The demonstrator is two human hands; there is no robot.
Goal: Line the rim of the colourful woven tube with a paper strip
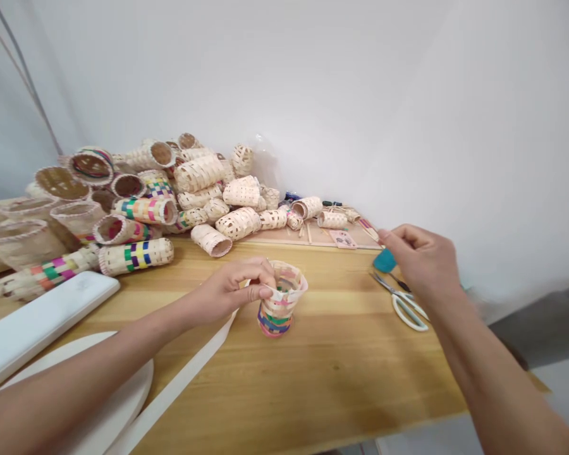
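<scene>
A small woven bamboo basket (279,316) with coloured bands stands upright on the table. Pinching its rim, my left hand (246,284) has the thumb outside and the fingers at the opening. A white fabric strip (189,371) lies along that rim and trails down to a large white roll (145,379) under my left forearm. Off to the right and raised above the table, my right hand (422,259) is closed with thumb and forefinger together; whatever is between them is too small to make out. Below it lie scissors (401,303) with white handles and a blue object (384,260).
Many woven baskets (199,174) are heaped at the back left of the wooden table (360,366). A long white device (52,322) lies at the left. Loose sticks and a small pink card (342,239) lie on a board along the wall.
</scene>
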